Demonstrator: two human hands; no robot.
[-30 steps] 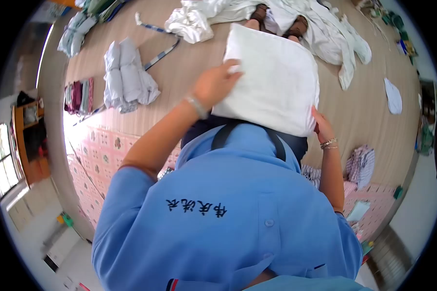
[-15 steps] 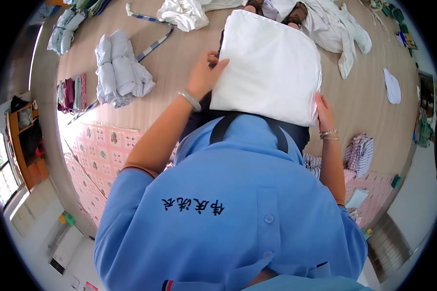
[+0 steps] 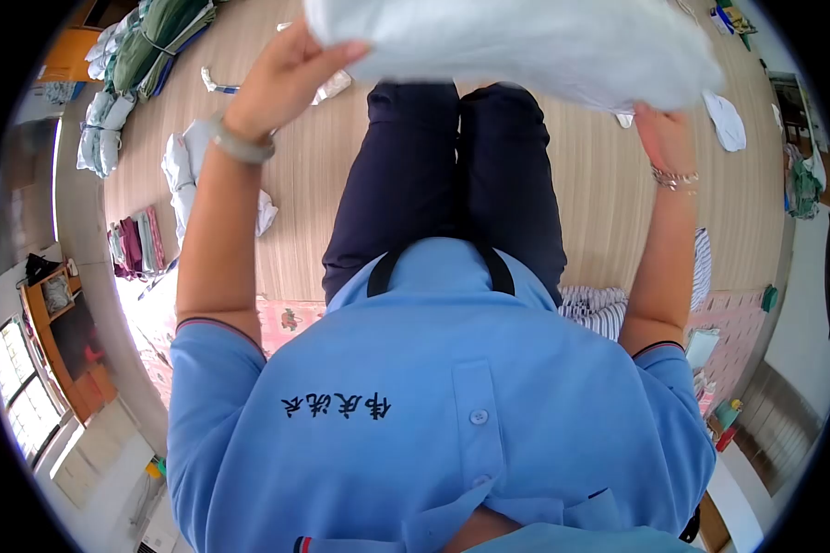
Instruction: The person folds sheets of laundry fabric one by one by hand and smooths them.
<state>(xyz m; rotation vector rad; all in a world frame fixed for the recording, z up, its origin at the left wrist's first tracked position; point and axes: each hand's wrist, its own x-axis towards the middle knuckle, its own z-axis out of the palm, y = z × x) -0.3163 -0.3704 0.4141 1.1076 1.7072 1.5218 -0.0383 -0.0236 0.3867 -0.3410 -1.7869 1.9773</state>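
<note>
A white folded cloth (image 3: 516,46) is raised in front of me at the top of the view, slightly blurred, its upper part cut off by the frame. My left hand (image 3: 286,78) has a pale bangle on its wrist and grips the cloth's left end, thumb along the front. At the lower right corner my right hand (image 3: 666,138), with a bracelet on the wrist, is closed on the edge. Below the cloth, my dark trousers (image 3: 443,175) show. I cannot tell whether it is a pillowcase or a sheet.
A pale bundle of cloth (image 3: 180,180) lies at left, behind my forearm. Folded coloured cloths (image 3: 138,244) and tied green and white bundles (image 3: 161,41) are further left. Striped fabric (image 3: 599,309) is by my right hip. A small white piece (image 3: 726,120) lies on the wooden surface (image 3: 590,194).
The white cloth has gone from lying flat on my lap to being lifted up and forward. Both hands rose with it, and my left hand has closed on its left end.
</note>
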